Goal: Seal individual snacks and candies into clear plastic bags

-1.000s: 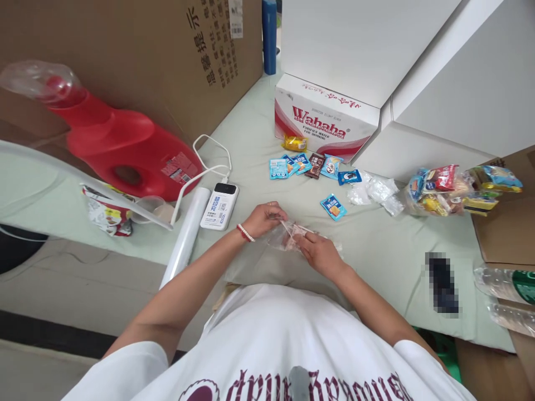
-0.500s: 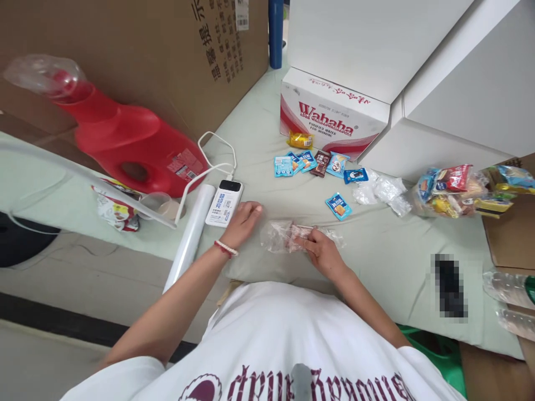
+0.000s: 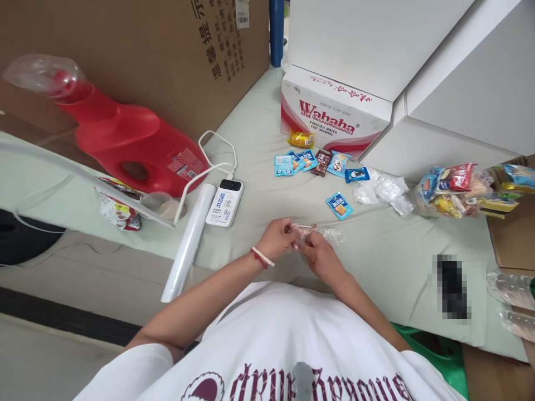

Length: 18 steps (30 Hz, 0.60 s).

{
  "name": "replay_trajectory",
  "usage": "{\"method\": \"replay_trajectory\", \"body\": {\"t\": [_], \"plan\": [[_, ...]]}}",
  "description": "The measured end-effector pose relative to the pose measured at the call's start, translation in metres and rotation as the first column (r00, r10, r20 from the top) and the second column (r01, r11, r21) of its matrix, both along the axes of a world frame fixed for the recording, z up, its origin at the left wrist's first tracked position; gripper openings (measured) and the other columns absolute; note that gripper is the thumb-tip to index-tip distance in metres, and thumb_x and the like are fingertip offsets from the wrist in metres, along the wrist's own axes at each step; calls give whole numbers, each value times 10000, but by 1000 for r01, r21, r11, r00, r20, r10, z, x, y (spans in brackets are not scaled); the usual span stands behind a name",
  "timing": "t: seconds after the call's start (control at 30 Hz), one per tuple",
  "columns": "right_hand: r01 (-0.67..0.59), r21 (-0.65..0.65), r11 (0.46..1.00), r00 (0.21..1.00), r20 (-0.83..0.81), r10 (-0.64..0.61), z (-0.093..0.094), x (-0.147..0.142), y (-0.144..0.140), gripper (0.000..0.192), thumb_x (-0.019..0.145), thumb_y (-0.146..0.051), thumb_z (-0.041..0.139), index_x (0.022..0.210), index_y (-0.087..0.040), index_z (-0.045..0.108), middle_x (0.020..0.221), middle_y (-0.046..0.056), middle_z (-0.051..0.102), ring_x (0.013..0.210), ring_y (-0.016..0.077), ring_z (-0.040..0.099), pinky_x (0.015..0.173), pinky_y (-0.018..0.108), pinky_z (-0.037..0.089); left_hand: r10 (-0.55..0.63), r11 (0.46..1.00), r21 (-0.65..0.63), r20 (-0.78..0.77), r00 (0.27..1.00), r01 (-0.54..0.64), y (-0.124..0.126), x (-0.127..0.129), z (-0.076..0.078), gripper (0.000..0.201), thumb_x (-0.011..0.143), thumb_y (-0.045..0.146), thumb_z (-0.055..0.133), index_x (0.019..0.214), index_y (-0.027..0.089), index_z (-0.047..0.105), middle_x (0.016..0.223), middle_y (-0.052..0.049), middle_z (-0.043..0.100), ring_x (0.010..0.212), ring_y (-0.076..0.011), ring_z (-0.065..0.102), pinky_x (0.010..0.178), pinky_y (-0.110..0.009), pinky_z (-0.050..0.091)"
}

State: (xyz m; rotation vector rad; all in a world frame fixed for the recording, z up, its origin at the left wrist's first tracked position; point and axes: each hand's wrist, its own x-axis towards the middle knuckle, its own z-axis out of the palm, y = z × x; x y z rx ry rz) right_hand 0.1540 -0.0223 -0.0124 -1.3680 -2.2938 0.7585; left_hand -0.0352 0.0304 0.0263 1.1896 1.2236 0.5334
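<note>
Close in front of my body, both hands meet at a crinkled clear plastic bag [image 3: 331, 234] with something pinkish-brown inside. My left hand [image 3: 279, 238], with a beaded bracelet at its wrist, is closed on the bag's left part. The fingers of my right hand [image 3: 320, 253] are pinched on its middle, and a loose clear end sticks out to the right. What the bag contains is mostly hidden by my fingers. Just beyond my hands lies a single blue snack packet [image 3: 339, 205].
Small snack packets [image 3: 307, 161] lie in a row before the Wahaha carton [image 3: 334, 114]. Crumpled clear plastic [image 3: 382, 189] and a bag of snacks [image 3: 447, 189] are at right. A white power bank [image 3: 224, 203], a plastic roll [image 3: 190, 242] and a red jug [image 3: 137, 142] stand left.
My left hand has moved right from beside the power bank and taken hold of the plastic bag's left part. My right hand stays on the bag.
</note>
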Motion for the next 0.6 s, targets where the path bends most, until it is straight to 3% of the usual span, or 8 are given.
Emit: {"method": "replay_trajectory", "body": {"t": [0.07,0.17,0.23,0.33,0.43,0.5,0.6], "plan": [[0,8,1000,1000,-28,0,3,4,-3,344,1029,-199,432,1114,-237,763,981,82,604,949,237,523,845,356,474,-7,997,79,-78,997,13,0,20,-2,223,895,289,515,686,213,539,550,19,622,560,-152,604,611,-268,463],[-18,2,1000,995,-97,18,9,19,-9,298,1012,-276,491,1169,-234,741,1155,125,645,1066,274,566,940,441,512,-97,952,264,-224,970,156,-2,36,-4,307,949,246,445,689,208,603,608,0,656,651,-169,633,718,-299,499],[-19,-36,999,982,-187,12,12,32,-14,318,1016,-333,513,1247,-245,713,1266,140,649,1159,286,591,1007,477,513,-146,900,358,-289,946,249,-4,39,-4,315,971,240,438,808,202,705,773,-30,721,799,-190,673,824,-320,518],[26,-172,985,937,-338,-84,9,44,-19,423,1054,-385,469,1448,-280,580,1298,114,682,1181,255,650,1022,450,530,-122,866,388,-450,884,317,-7,41,-7,334,980,246,473,1094,224,786,1051,-72,713,941,-216,671,861,-331,517],[241,-254,937,888,-331,-319,-2,42,-20,418,1066,-413,434,1439,-271,560,1106,84,734,995,241,694,940,428,559,-90,849,359,-625,776,387,-9,43,-10,370,985,227,492,1210,284,780,1077,-84,659,896,-232,637,764,-340,491],[483,-150,862,840,-199,-505,-9,37,-16,389,1038,-409,473,1351,-228,616,1045,109,702,981,274,655,943,475,543,-83,816,377,-674,734,438,-11,45,-10,373,999,217,483,1194,307,787,1031,-93,646,937,-262,609,766,-360,469],[660,107,743,747,9,-665,-15,35,-9,465,935,-368,621,1354,-167,620,1304,214,581,1235,375,516,1052,607,445,15,790,449,-695,718,417,-12,46,-10,332,976,249,569,1244,312,755,1073,-113,641,1071,-311,564,872,-422,455]]}}
